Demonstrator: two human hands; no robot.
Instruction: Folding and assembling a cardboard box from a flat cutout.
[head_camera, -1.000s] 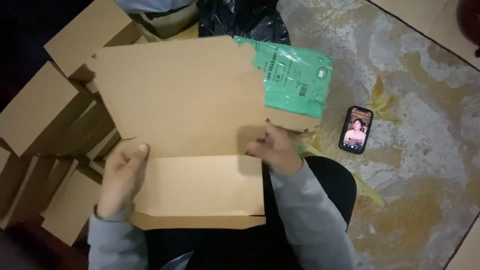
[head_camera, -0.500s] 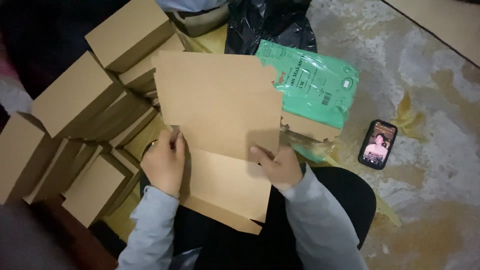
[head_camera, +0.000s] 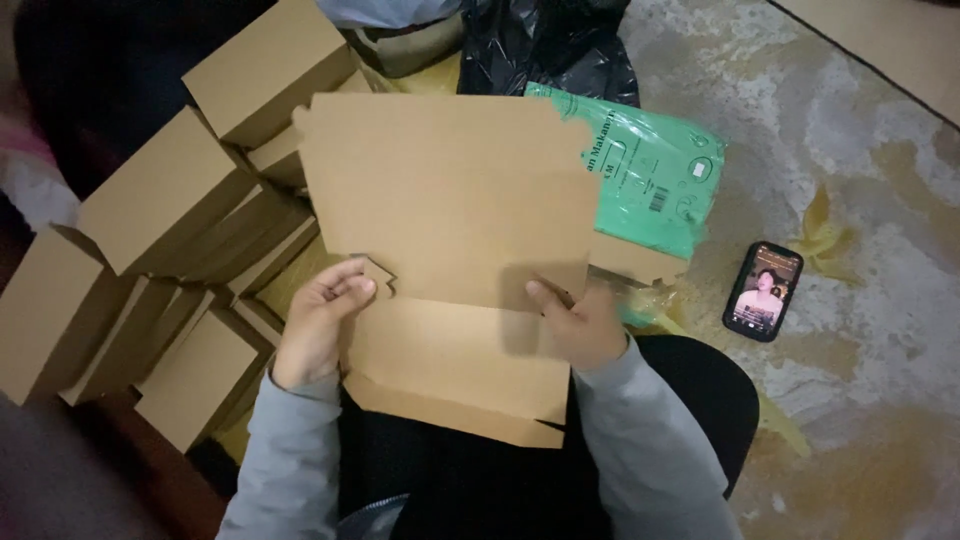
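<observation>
A flat brown cardboard box blank (head_camera: 450, 200) is held over my lap, its upper panel raised and its lower panel (head_camera: 455, 365) lying toward me. My left hand (head_camera: 320, 325) grips the blank's left edge at a small side tab by the fold. At the right end of the same fold my right hand (head_camera: 580, 320) pinches the blank, thumb on top. Grey sleeves cover both arms.
Several folded brown cardboard boxes (head_camera: 160, 190) are piled to the left. A green plastic packet (head_camera: 655, 185) lies on more flat blanks behind, next to a black plastic bag (head_camera: 545, 45). A lit phone (head_camera: 763, 291) rests on the patterned floor (head_camera: 860, 200) at right.
The blank has been lifted and turned a little, its upper panel now larger in view. My left hand has shifted to the side tab; my right hand stays on the fold.
</observation>
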